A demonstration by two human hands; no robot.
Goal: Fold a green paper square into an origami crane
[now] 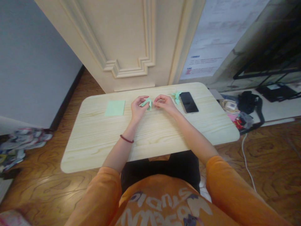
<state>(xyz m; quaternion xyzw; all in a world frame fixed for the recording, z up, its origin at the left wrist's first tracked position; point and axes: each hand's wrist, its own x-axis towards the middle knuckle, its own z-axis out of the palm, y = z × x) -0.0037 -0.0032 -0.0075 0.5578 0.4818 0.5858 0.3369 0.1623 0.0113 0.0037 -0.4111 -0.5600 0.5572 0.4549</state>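
Centrally, left grip (137, 108) pinching folded green paper (149, 102), right grip (166, 103) alongside, hold unclear, plastic bag (247, 119), contents blurred

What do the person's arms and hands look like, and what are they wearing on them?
The left hand and right hand have no gloves. A thin, dark red bracelet circles the left arm near the wrist; the right arm shows none. The left sleeve and right sleeve are plain orange and leave the forearms bare.
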